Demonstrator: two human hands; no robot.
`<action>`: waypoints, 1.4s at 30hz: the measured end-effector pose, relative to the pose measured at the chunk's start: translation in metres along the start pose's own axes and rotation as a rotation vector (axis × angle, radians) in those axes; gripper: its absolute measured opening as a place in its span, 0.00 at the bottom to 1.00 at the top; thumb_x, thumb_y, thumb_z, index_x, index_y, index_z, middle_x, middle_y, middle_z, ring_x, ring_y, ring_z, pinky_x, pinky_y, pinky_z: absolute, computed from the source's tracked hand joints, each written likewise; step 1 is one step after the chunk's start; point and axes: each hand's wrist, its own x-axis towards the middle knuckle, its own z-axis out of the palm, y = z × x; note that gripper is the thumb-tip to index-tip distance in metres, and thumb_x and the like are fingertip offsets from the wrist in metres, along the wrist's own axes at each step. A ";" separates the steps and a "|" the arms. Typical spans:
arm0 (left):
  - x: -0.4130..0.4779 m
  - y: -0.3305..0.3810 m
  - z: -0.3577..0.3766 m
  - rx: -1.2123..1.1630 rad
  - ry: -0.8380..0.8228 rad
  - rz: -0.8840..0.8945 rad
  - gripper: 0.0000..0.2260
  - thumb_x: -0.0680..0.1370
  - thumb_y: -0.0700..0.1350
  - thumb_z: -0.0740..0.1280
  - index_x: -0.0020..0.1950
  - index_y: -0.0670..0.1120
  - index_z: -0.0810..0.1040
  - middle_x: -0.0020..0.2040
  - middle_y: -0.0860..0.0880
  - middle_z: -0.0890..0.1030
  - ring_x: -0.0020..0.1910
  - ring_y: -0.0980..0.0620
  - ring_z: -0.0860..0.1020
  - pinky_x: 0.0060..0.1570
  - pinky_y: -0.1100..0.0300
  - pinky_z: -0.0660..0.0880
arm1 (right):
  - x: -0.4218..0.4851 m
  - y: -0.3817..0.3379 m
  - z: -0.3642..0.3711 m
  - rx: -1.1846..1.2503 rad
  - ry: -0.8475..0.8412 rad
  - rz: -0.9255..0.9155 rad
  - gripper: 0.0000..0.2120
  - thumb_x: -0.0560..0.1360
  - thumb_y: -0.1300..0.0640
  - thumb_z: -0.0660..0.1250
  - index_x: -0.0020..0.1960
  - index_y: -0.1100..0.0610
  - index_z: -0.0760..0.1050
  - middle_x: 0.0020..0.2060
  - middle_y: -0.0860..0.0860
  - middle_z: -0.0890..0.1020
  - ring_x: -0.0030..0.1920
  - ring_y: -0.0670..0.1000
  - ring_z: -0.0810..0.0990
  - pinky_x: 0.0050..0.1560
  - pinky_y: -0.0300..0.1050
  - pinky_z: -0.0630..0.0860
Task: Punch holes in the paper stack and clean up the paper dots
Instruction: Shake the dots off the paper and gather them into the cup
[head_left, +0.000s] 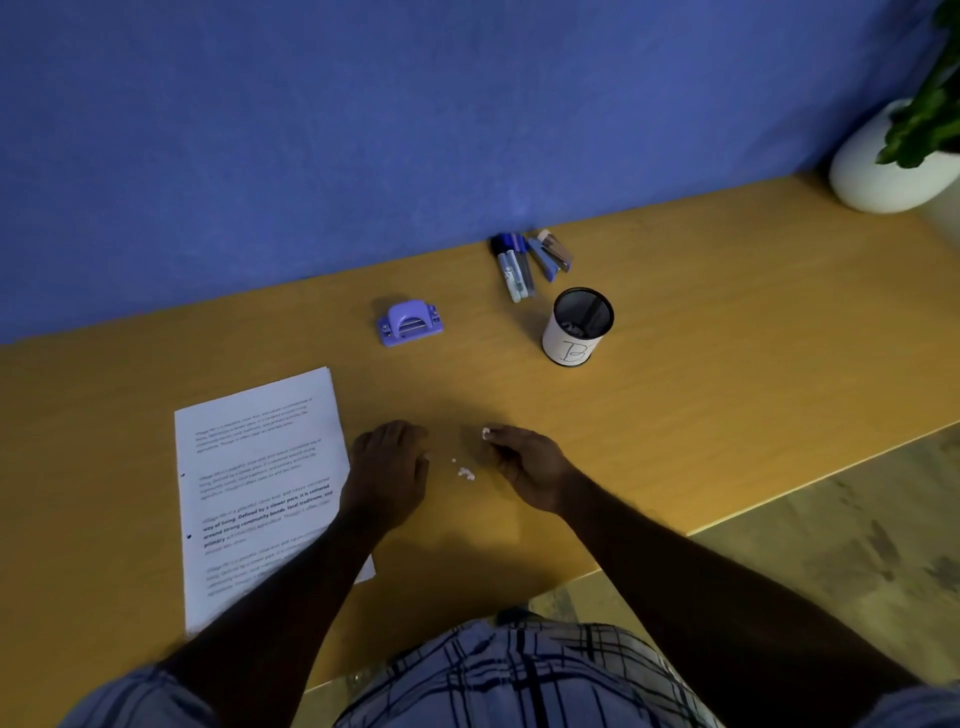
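Observation:
A printed paper stack lies flat at the left of the wooden desk, with two punched holes along its left edge. The purple hole punch stands beyond it, apart from both hands. A small cluster of white paper dots lies on the desk between my hands. My left hand rests palm down beside the paper's right edge, fingers loosely extended. My right hand hovers just right of the cluster and pinches a few white dots at its fingertips.
A black mesh pen cup with a white label stands behind my right hand. Markers and a blue stapler lie by the blue wall. A white plant pot sits at the far right. The desk's front edge runs diagonally near my right forearm.

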 end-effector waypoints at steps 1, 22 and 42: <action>0.003 0.003 0.000 -0.008 -0.001 0.007 0.15 0.78 0.48 0.63 0.63 0.46 0.75 0.61 0.46 0.78 0.62 0.46 0.75 0.62 0.50 0.69 | -0.002 -0.005 0.000 0.083 -0.037 0.026 0.06 0.76 0.70 0.65 0.45 0.64 0.80 0.39 0.54 0.81 0.39 0.47 0.82 0.41 0.35 0.80; 0.070 0.044 0.010 0.000 -0.001 0.056 0.18 0.78 0.54 0.61 0.64 0.47 0.73 0.60 0.47 0.78 0.59 0.48 0.76 0.59 0.50 0.71 | 0.037 -0.191 -0.033 -0.205 0.170 -0.457 0.04 0.73 0.72 0.68 0.46 0.67 0.80 0.39 0.58 0.83 0.38 0.50 0.83 0.41 0.37 0.80; 0.055 0.026 0.012 -0.039 0.013 -0.008 0.17 0.78 0.53 0.63 0.64 0.47 0.74 0.60 0.48 0.78 0.60 0.49 0.76 0.61 0.50 0.71 | 0.043 -0.200 -0.038 -0.587 0.194 -0.497 0.06 0.75 0.71 0.65 0.49 0.68 0.80 0.39 0.58 0.83 0.37 0.52 0.83 0.40 0.41 0.81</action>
